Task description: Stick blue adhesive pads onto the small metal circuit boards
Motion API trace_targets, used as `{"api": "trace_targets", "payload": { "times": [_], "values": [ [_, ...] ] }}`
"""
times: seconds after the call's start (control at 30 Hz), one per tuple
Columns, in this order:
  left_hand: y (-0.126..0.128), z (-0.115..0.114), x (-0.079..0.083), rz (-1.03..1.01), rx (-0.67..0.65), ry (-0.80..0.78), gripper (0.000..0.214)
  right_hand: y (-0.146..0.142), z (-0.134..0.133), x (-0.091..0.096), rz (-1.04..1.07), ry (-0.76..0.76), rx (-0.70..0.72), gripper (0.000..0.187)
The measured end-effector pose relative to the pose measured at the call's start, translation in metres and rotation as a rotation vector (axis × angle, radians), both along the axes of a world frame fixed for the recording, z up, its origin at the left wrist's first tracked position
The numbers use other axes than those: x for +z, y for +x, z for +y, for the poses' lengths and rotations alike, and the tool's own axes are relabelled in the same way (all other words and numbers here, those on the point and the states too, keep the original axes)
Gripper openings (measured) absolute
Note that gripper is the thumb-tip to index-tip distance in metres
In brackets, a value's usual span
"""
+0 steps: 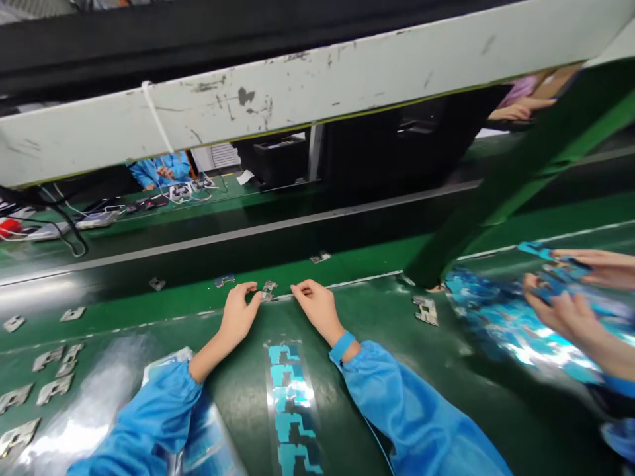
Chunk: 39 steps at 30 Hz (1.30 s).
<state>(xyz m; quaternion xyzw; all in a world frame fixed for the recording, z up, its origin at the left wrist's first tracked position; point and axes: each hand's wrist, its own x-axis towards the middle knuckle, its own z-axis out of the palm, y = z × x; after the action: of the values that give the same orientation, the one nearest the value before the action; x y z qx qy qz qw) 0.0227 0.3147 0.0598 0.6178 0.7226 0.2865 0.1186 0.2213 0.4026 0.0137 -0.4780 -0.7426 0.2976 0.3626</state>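
Head view: two bare hands at the edge of a glossy green conveyor belt (pixel 347 261).
Item: small flat stamped silver metal plate (pixel 268 289), lying on the belt between both hands.
Left hand (pixel 241 314): fingers loosely curled, just beside the plate, nothing visibly held.
Right hand (pixel 315 305): fingers loosely curled, near the plate, apart from it, empty.
Handling: plate looks light, thin and stiff; edges probably best pinched.
Nearby: clear film strip printed with cyan shapes (pixel 292 410), just below the plate; co-worker's hand (pixel 570 311), well right of it, on blue pieces.
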Motion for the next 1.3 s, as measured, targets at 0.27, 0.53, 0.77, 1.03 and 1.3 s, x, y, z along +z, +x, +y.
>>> {"api": "trace_targets", "payload": {
  "times": [0.27, 0.53, 0.77, 1.03, 1.3],
  "values": [
    [0.025, 0.029, -0.009, 0.174, 0.088, -0.081, 0.051, 0.037, -0.064, 0.003, -0.004, 0.090, 0.297, 0.032],
    [0.036, 0.064, -0.017, -0.067, -0.014, -0.113, 0.021, 0.069, -0.091, 0.002, -0.179, 0.261, 0.484, 0.029],
    [0.041, 0.009, -0.001, -0.462, -0.207, -0.063, 0.036, 0.064, -0.091, 0.005, -0.170, 0.369, 0.447, 0.026],
    [0.052, -0.032, -0.019, -0.604, -0.280, -0.154, 0.014, 0.065, -0.093, 0.009, -0.214, 0.408, 0.414, 0.027],
    [0.049, -0.032, -0.013, -0.569, -0.323, -0.127, 0.017, 0.067, -0.106, 0.023, -0.198, 0.549, 0.324, 0.026]
  ]
}}
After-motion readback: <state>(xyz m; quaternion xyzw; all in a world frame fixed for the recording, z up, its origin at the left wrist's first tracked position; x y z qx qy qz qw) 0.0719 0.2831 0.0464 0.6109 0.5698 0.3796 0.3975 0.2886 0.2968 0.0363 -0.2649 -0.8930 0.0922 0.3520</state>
